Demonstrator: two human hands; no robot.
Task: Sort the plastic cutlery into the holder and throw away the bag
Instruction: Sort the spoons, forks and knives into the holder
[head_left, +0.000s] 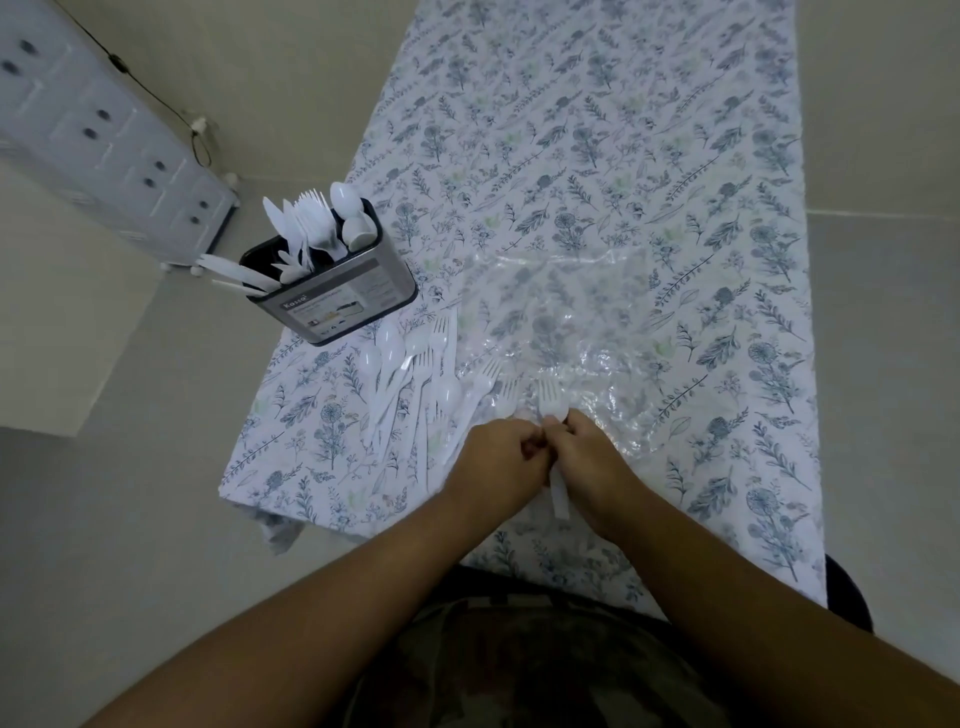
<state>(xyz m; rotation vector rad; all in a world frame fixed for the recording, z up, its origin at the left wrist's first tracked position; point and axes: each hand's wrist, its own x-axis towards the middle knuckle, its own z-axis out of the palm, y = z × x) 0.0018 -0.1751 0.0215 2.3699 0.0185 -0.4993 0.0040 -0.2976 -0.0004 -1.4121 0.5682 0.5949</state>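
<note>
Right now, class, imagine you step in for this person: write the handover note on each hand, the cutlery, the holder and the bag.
Left hand: fingers curled on white plastic forks, together with the right.
Right hand: grips the same fork handles, one sticking out toward the body.
Cutlery holder: at the table's left edge, already holding knives, forks and spoons.
Loose forks and spoons: lying on the floral tablecloth in front of the holder.
Clear plastic bag: flat on the tablecloth, beyond the hands.
Left: held forks, loose pile, then bin the bag.
</note>
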